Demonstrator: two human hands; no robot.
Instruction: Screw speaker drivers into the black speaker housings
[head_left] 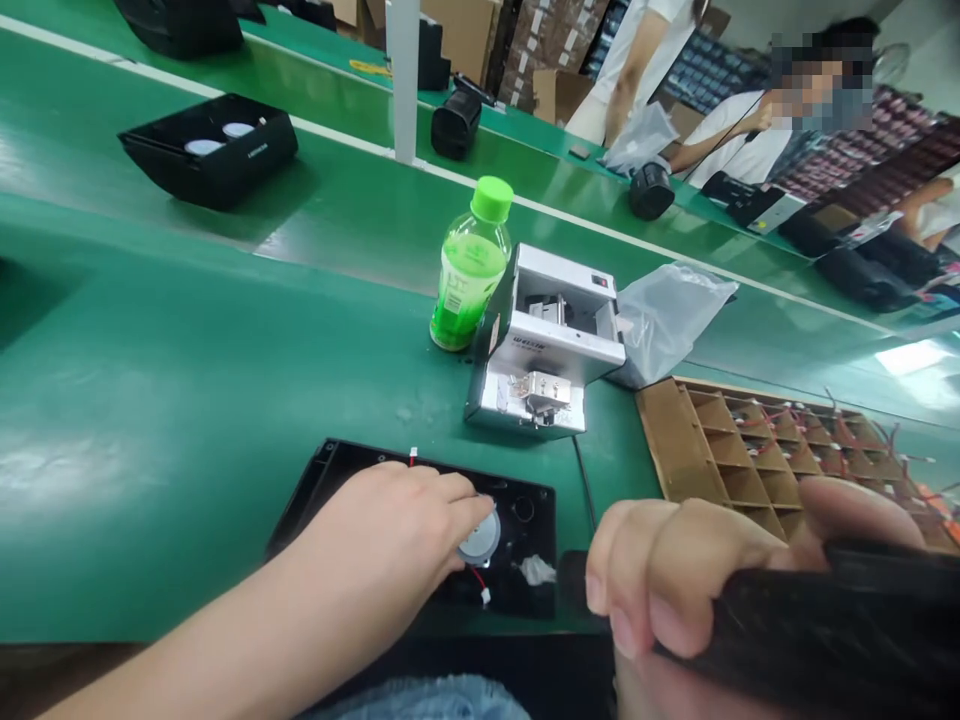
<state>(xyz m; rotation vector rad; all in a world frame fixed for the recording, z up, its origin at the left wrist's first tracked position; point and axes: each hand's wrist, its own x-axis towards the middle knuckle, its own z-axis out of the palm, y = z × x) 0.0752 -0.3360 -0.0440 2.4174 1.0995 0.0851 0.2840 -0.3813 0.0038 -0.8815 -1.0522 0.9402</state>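
A black plastic housing lies flat near the front edge of the table. Inside it sits a round silver speaker, with a short red and black wire ending in a white plug. My left hand reaches over the housing, its thumb and fingers closed around the speaker's edge. To the right, my right hand is wrapped round a thick black hand tool, blurred and close to the camera. A dark end piece of it points at the housing's right side; its exact kind does not show.
Behind the housing stand a green-capped bottle and a grey metal machine. A clear plastic bag and a divided cardboard box with wired parts are to the right. Another black housing lies far left; co-workers are across the table.
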